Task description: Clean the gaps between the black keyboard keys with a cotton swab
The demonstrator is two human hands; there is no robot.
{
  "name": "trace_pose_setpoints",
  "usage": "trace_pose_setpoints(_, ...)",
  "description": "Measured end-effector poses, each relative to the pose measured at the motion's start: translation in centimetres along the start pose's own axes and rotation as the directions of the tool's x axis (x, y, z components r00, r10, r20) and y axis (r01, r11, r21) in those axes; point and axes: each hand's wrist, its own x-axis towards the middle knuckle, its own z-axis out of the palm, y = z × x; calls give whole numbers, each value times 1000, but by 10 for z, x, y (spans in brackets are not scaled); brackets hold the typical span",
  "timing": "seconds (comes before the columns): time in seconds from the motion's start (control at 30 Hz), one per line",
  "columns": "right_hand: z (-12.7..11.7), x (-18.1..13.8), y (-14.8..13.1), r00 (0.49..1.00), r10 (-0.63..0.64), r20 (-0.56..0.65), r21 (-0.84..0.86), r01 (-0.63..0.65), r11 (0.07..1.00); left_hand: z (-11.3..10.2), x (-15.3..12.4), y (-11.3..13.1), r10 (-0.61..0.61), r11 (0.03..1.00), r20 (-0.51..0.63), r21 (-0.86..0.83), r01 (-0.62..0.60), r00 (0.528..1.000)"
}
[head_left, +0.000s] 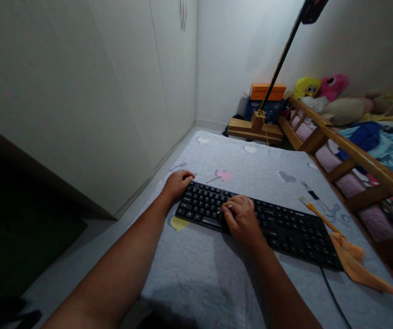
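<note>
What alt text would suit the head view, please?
The right hand holds a cotton swab over a black keyboard; the left hand rests at its far left corner. A second swab, a brush and an orange cloth lie near it.

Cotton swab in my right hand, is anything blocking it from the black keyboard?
Nothing visible does. The cotton swab in your right hand sticks out over the black keyboard; contact is too small to tell. Your left hand is off at the keyboard's left end.
</note>
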Motion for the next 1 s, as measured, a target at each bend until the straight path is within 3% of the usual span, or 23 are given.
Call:
trace_pose_setpoints(0.7, 5, 2, 2, 1000, 18, -17, -65, -19, 998, -1, -1, 3, -11, 1000, 4, -15, 11, 1000)
trace_pose_setpoints(1.0, 1, 2, -3, 1000, 22, 19, -19, -22, 1000, 0, 0, 1, -3, 1000, 4, -6, 3, 1000)
